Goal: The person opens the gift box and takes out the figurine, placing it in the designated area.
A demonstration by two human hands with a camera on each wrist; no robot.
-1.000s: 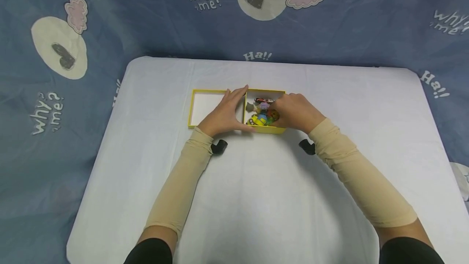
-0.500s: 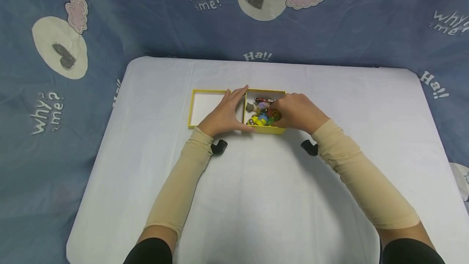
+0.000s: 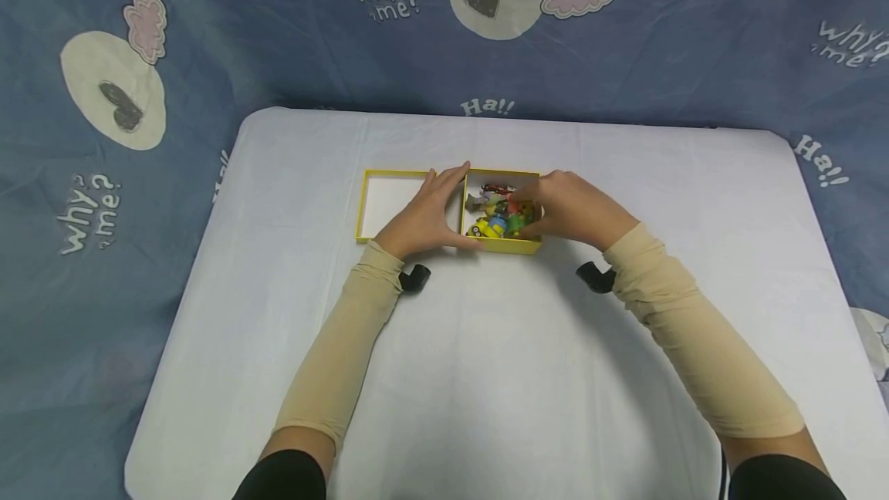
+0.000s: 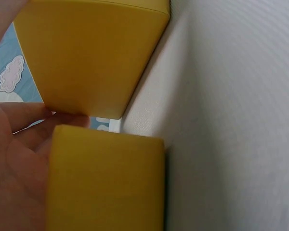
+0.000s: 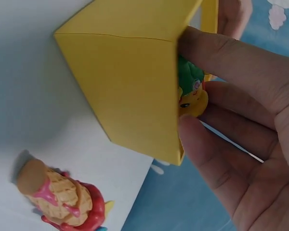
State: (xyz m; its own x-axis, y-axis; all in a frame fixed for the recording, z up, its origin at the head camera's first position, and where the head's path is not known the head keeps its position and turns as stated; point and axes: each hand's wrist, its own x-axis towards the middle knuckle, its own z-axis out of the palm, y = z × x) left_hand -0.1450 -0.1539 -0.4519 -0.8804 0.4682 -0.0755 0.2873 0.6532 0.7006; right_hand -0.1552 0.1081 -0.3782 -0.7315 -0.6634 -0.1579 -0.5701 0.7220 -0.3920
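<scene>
A yellow box [image 3: 503, 248] with a white inside holds several small colourful toy figures [image 3: 493, 226] in the head view. My left hand [image 3: 432, 214] grips the box's left side, fingers at the back corner and thumb along the front. In the left wrist view its fingertips touch the corner of the box [image 4: 91, 62]. My right hand [image 3: 572, 208] reaches over the right wall. Its curled fingers and thumb hold a green and yellow toy figure [image 5: 190, 79] just inside the rim, seen in the right wrist view.
The shallow yellow lid [image 3: 361, 211] lies to the left of the box, partly behind my left hand. A waffle-cone toy [image 5: 67, 197] lies on the white table beside the box's right wall, hidden by my right hand in the head view. Patterned blue cloth [image 3: 681, 37] rises behind the table.
My right hand has shifted a little to the right and back. An orange toy that stood by its fingers has tipped or sunk among the others. The left hand and box stay put.
</scene>
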